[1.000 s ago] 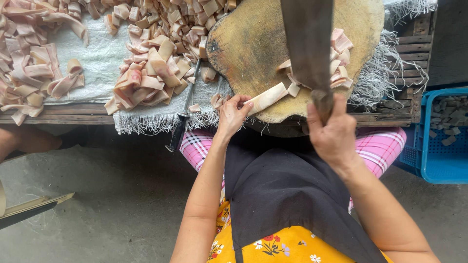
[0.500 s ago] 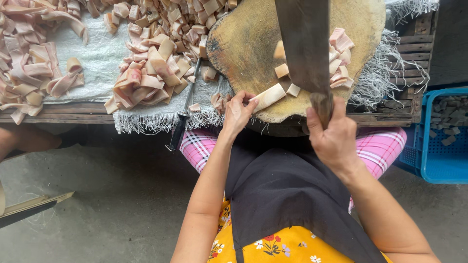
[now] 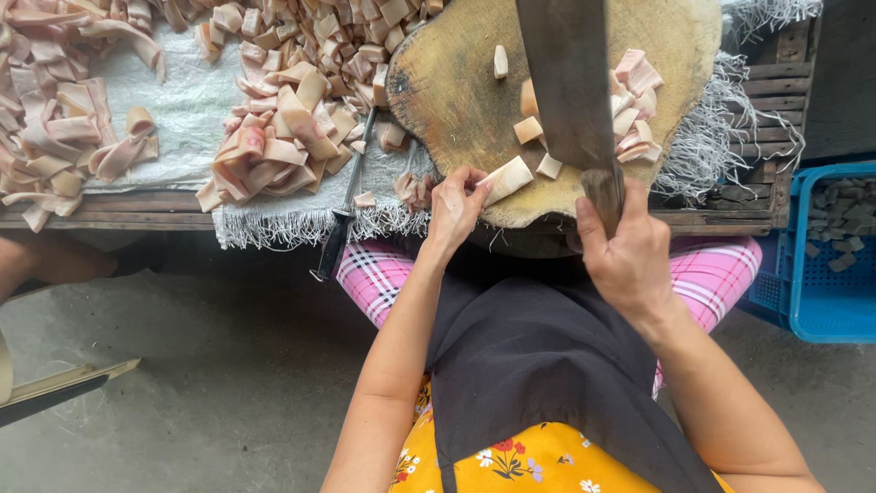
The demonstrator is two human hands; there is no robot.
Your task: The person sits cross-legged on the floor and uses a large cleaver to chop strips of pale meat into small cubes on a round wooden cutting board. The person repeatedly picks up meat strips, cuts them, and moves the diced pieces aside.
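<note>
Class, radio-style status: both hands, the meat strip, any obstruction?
Left hand pinches pale meat strip on round wooden block. Right hand grips cleaver, raised. Cut cubes beside blade.

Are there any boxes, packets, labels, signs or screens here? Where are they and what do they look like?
No packets, labels, signs or screens show.
Blue plastic crate: far right, beside the wooden table; box-shaped, mesh walls, small grey pieces inside.
White woven sheet: spread on the table under the piles of pale pink strips; frayed fringe at its edge, no print visible.
</note>
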